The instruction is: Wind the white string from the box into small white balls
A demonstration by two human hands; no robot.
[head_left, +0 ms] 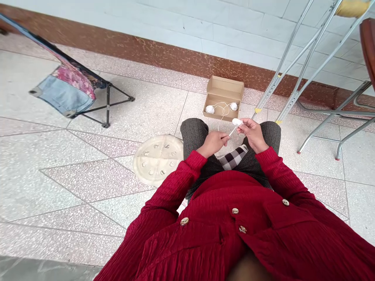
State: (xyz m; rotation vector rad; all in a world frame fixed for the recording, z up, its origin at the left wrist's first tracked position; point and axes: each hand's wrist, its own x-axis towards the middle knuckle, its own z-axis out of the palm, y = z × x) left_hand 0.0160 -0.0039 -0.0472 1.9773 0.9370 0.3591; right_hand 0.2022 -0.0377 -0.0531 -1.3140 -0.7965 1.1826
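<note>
My left hand (215, 143) is closed, its fingers pinching a taut white strand of yarn (233, 131). The strand runs up to a small white yarn bundle (237, 121), which the fingertips of my right hand (252, 133) grip. Both hands are above my lap, between the knees. Just beyond them an open cardboard box (225, 86) sits on the floor with its lid tilted back. Inside lie a white yarn ball (209, 109) on the left and another yarn ball (233, 106) on the right, with loose strands looping between them and over the front edge.
A round pale cover with holes (158, 158) lies on the floor to the left of my legs. Farther left is a folding chair (73, 88). Metal crutches (295, 88) lean on the wall at right, beside a metal-legged chair (325, 121).
</note>
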